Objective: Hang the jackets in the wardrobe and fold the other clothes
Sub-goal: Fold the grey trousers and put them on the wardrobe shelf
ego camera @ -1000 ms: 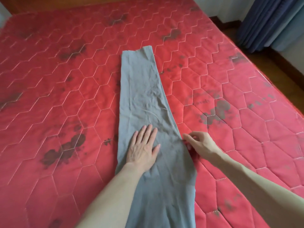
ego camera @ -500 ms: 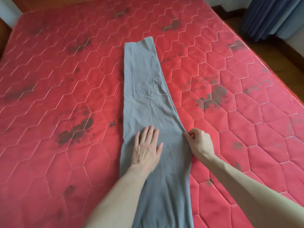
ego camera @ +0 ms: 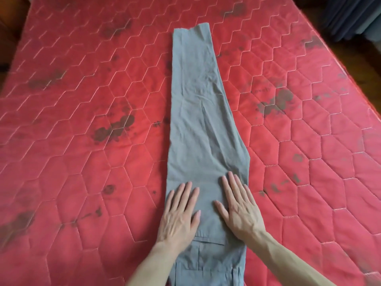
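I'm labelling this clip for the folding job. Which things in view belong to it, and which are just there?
Part of the job:
grey trousers, laid lengthwise on the bed
left hand, flat on the trousers
right hand, flat on the trousers

Just there:
red quilted mattress with dark blotches
blue curtain, far right
wooden floor beside the bed

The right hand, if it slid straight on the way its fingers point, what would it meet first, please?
The right hand lies flat on the grey trousers. Sliding on, it would likely meet only more trouser cloth and its creases; nothing else seems to lie on that line.
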`<state>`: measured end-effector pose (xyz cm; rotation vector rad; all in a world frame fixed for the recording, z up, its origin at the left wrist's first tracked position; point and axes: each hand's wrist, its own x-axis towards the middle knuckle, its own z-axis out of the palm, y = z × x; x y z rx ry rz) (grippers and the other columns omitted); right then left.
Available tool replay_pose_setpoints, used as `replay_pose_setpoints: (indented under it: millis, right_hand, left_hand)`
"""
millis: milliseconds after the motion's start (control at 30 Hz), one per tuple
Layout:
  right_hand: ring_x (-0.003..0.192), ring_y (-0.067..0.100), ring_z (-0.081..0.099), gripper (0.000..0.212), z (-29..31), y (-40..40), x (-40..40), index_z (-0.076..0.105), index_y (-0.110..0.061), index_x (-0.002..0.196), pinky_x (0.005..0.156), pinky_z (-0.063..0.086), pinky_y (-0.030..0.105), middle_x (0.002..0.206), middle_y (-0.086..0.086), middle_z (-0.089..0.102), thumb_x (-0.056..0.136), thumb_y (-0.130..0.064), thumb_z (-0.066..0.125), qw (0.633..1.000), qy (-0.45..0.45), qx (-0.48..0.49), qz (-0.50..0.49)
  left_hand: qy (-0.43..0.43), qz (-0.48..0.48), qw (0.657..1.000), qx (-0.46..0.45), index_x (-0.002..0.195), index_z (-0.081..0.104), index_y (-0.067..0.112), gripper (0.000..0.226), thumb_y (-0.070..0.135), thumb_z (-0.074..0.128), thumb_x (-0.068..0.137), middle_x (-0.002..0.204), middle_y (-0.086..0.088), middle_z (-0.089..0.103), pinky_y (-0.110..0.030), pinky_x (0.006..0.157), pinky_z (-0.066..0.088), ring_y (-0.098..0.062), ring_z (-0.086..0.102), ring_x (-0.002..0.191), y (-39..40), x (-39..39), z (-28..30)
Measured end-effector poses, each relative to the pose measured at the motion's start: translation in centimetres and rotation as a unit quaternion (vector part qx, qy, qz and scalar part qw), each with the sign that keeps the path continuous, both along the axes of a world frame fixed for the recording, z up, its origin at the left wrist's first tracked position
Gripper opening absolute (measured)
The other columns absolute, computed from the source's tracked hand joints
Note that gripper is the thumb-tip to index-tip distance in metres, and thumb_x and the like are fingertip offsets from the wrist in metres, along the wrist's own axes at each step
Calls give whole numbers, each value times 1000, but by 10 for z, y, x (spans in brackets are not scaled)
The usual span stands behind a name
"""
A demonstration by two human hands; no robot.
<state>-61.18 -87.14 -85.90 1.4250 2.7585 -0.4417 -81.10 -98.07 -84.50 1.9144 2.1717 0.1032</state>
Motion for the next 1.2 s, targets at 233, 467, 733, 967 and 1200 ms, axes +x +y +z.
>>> replay_pose_setpoints:
  millis: [233, 467, 733, 967, 1200]
  right_hand:
    - [158, 25, 23, 62, 11, -7, 20, 26, -23, 165, 126, 20, 47, 172, 3, 20, 107, -41, 39, 979, -3, 102, 175]
    - [159, 23, 17, 80, 15, -25, 77, 20, -14, 166, 123, 25, 41, 173, 9, 18, 89, -6, 39, 930, -21, 71, 361]
    - [159, 27, 21, 95, 30, -23, 81, 22, -27, 166, 125, 30, 43, 172, 10, 19, 83, -44, 64, 917, -40, 19, 396]
    - [155, 22, 31, 61, 30, -34, 69, 34, -33, 161, 117, 35, 40, 169, 1, 31, 102, -35, 48, 933, -5, 19, 358]
    - [151, 5, 36, 51, 61, -52, 86, 43, -30, 156, 119, 34, 32, 161, -13, 44, 106, -27, 50, 954, 88, -82, 273]
  left_hand:
    - [34, -157, 987, 9, 166, 17, 12, 67, 28, 41, 105, 174, -7, 10, -44, 124, 20, -24, 9, 161, -52, -41, 5]
    - [141, -286, 947, 30, 164, 21, 6, 77, -2, 26, 88, 172, -13, 16, -49, 126, 25, -30, 17, 159, -61, -71, 13]
    - [142, -368, 919, -23, 167, 7, 13, 112, 28, 67, 73, 173, -15, 7, -50, 129, 14, -36, 9, 160, -42, -76, 22]
    - [130, -321, 937, -51, 167, 3, 23, 111, 7, 58, 72, 173, -19, 4, -58, 124, 24, -44, 6, 158, -55, -59, 27]
    - [38, -283, 952, -111, 164, 29, 27, 124, -9, 77, 54, 164, -6, 39, -42, 116, 43, -31, 37, 151, -69, -45, 50]
